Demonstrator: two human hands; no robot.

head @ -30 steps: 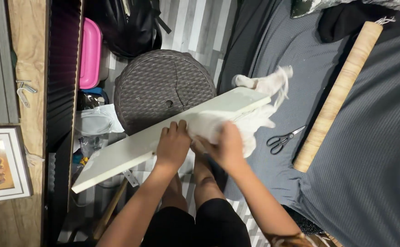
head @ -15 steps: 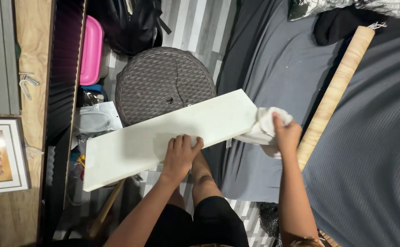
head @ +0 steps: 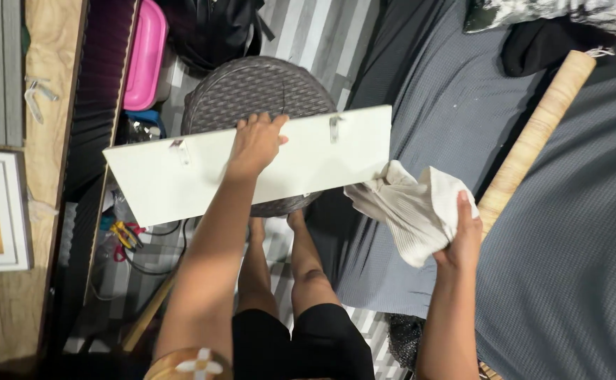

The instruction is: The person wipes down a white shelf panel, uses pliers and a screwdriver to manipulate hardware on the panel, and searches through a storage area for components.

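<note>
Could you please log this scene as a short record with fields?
Left hand: left hand grips the top edge of a white board
Right hand: right hand holds a pale cloth
Board: held tilted over a woven round stool, two small metal brackets showing
Nearby: rolled wood-grain sheet lying on a grey bed
</note>
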